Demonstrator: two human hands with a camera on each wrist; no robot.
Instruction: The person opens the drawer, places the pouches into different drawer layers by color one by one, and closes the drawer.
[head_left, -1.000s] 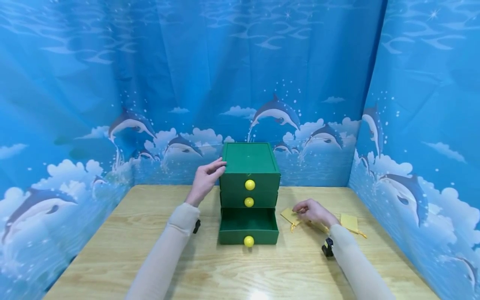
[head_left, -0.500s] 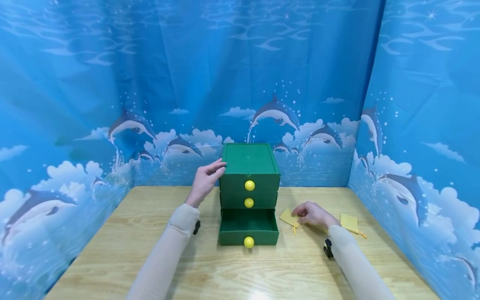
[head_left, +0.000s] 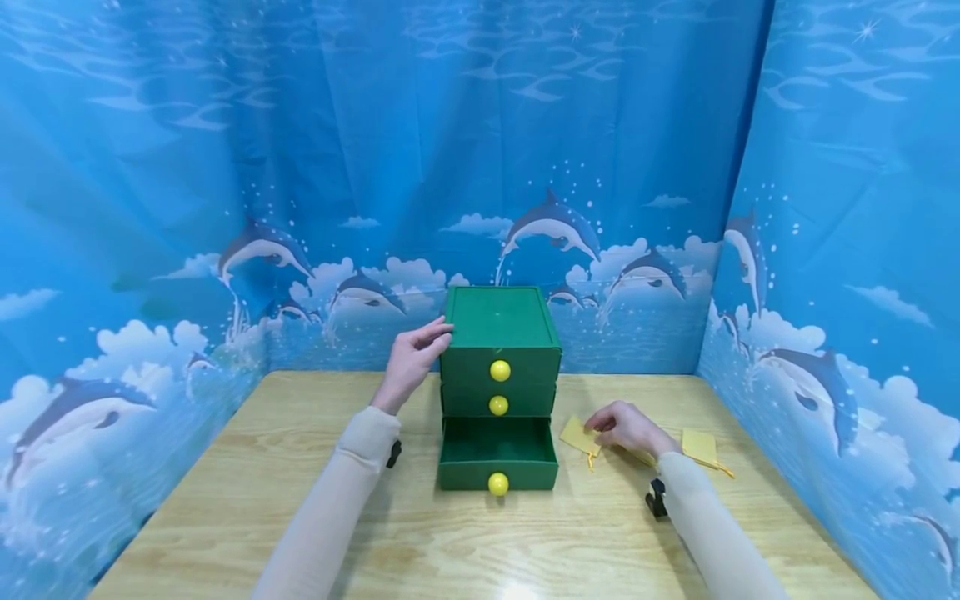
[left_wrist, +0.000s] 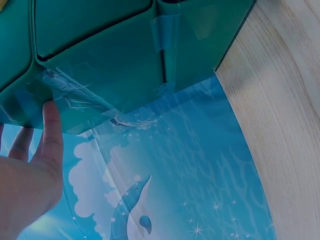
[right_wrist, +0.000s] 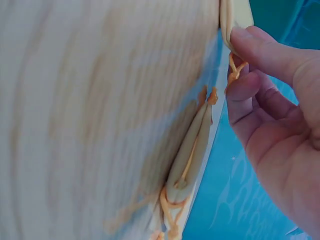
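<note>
A small green chest of three drawers [head_left: 498, 318] with yellow ball knobs stands mid-table, its bottom drawer [head_left: 497, 475] pulled out. My left hand [head_left: 412, 358] rests against the chest's upper left side, fingers extended; in the left wrist view the thumb [left_wrist: 51, 127] lies along the green wall. To the right of the chest, my right hand [head_left: 628, 427] pinches the edge of a yellow drawstring pouch [head_left: 577, 435] between thumb and fingers. The right wrist view shows the pouch's orange cord [right_wrist: 235, 70] hanging by the fingertips.
A second pouch [right_wrist: 187, 155] lies below the right hand, mostly hidden from the head view. Another yellow pouch [head_left: 699, 446] lies farther right. The wooden table [head_left: 465, 550] is enclosed by blue dolphin-print curtains [head_left: 450, 125] at the back and sides.
The pouch at my right fingertips has turned slightly, its cord end shifting right and toward me. My right fingers now hold its right edge. The left hand has stayed put.
</note>
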